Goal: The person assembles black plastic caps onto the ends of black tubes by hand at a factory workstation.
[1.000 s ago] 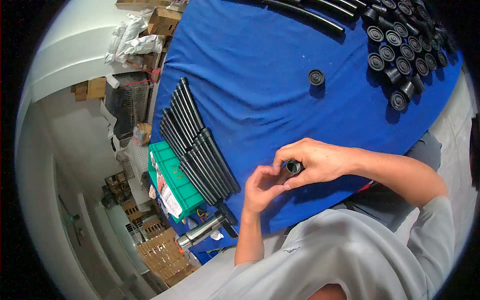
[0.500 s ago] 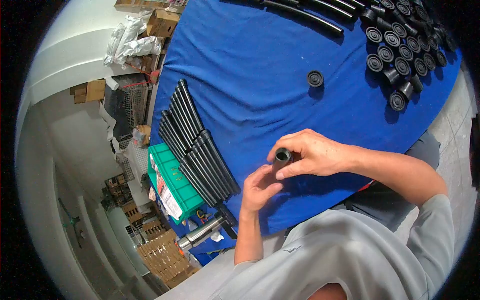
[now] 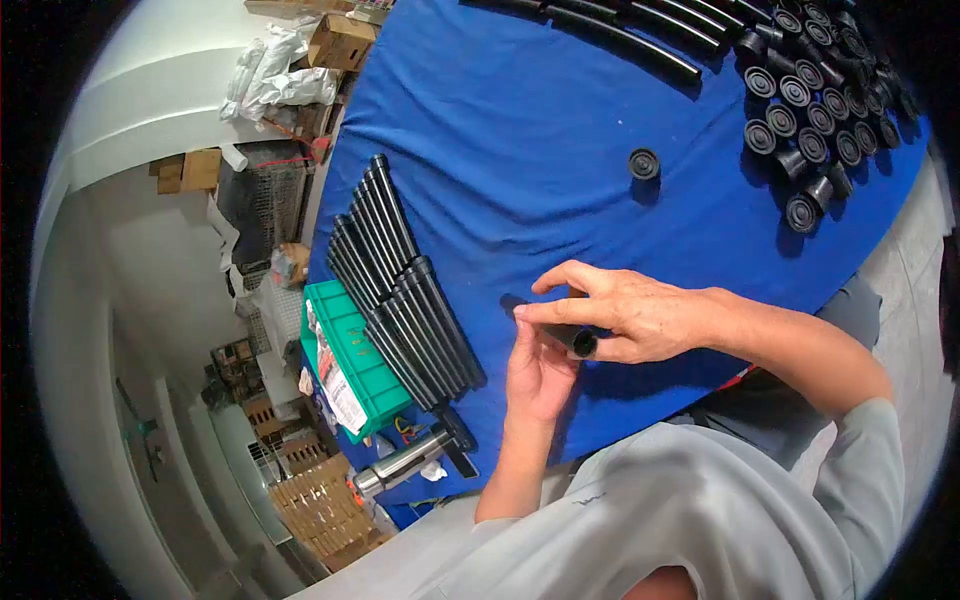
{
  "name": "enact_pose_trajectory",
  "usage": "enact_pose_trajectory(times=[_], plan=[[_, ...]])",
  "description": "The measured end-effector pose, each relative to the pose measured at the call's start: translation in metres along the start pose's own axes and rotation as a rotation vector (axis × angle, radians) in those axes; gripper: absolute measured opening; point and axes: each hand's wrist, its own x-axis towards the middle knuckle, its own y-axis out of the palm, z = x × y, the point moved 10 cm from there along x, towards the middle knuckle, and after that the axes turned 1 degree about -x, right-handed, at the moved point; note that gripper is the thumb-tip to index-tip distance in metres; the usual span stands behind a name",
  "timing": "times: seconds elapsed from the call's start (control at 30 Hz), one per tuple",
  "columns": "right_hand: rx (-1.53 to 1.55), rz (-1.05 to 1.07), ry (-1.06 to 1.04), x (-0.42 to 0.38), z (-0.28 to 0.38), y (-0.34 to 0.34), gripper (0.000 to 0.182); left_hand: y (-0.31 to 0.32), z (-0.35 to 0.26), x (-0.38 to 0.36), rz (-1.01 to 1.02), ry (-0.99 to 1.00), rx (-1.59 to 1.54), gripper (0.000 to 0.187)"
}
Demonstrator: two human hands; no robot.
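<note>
A black tube (image 3: 560, 328) lies slantwise between my two hands, its open round end facing me at the lower right. My left hand (image 3: 540, 380) grips it from below, fingers up along its side. My right hand (image 3: 650, 315) comes over it from the right, thumb by the open end and a finger stretched across the tube to the left fingertips. Part of the tube is hidden behind the fingers. Beyond the hands, a single black round rubber foot (image 3: 644, 164) stands on the blue cloth (image 3: 500, 190).
At left, several black tubes (image 3: 400, 290) lie in a stack beside a green bin (image 3: 375, 390). A steel flask (image 3: 405, 460) lies near the cloth's edge. Many black rubber feet (image 3: 812, 146) cluster at far right, with more black tubes (image 3: 625, 40) along the far side.
The tube has tipped from nearly upright to slanting, its open end now lower and to the right. The right-hand fingers have spread out over it, and the left hand has shifted right.
</note>
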Motion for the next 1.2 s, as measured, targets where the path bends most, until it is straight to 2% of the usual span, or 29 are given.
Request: enact_pose_trajectory(times=[0.07, 0.13, 0.17, 0.2, 0.23, 0.3, 0.33, 0.43, 0.53, 0.6, 0.73, 0.83, 1.03, 1.2], plan=[[0.057, -0.011, -0.033, -0.001, 0.001, 0.0, 0.06, 0.004, 0.001, -0.005, -0.009, 0.006, 0.128, 0.04], [0.11, -0.041, -0.028, -0.001, -0.005, -0.003, 0.048, 0.003, -0.021, -0.009, 0.241, 0.024, 0.419, 0.04], [0.135, -0.057, -0.027, -0.001, -0.006, -0.005, 0.042, -0.005, -0.036, -0.013, 0.139, 0.211, 0.7, 0.037], [0.156, -0.154, 0.027, -0.001, -0.01, -0.014, 0.031, 0.001, -0.05, -0.02, -0.034, 0.375, 1.044, 0.037], [0.146, -0.161, 0.045, -0.001, -0.01, -0.015, 0.031, 0.007, -0.063, -0.029, -0.252, 0.487, 1.331, 0.037], [0.121, -0.177, 0.078, -0.001, -0.012, -0.02, 0.031, 0.085, -0.07, -0.041, -0.095, 1.182, 1.732, 0.04], [0.137, -0.177, 0.098, -0.001, -0.014, -0.019, 0.031, 0.099, -0.067, -0.036, -0.082, 1.103, 1.714, 0.044], [0.197, -0.161, 0.14, 0.0, -0.016, -0.015, 0.035, 0.065, -0.065, -0.017, 0.039, 0.878, 1.578, 0.044], [0.254, -0.151, 0.039, 0.0, -0.009, -0.01, 0.038, 0.052, -0.063, -0.02, 0.092, 0.672, 1.401, 0.038], [0.318, -0.073, 0.081, 0.002, -0.009, -0.003, 0.041, 0.041, -0.06, -0.025, 0.163, 0.602, 1.306, 0.039], [0.389, 0.007, 0.171, 0.0, -0.012, 0.006, 0.046, 0.021, -0.047, -0.031, 0.244, 0.338, 1.135, 0.045], [0.396, 0.045, 0.187, -0.002, -0.013, 0.011, 0.047, 0.018, -0.043, -0.033, 0.18, 0.296, 0.988, 0.049], [0.367, 0.045, 0.16, -0.001, -0.01, 0.012, 0.047, 0.023, -0.043, -0.034, 0.231, 0.227, 0.994, 0.056], [0.371, 0.04, 0.188, -0.002, -0.015, 0.014, 0.045, 0.015, -0.036, -0.035, 0.243, 0.083, 1.026, 0.057]])
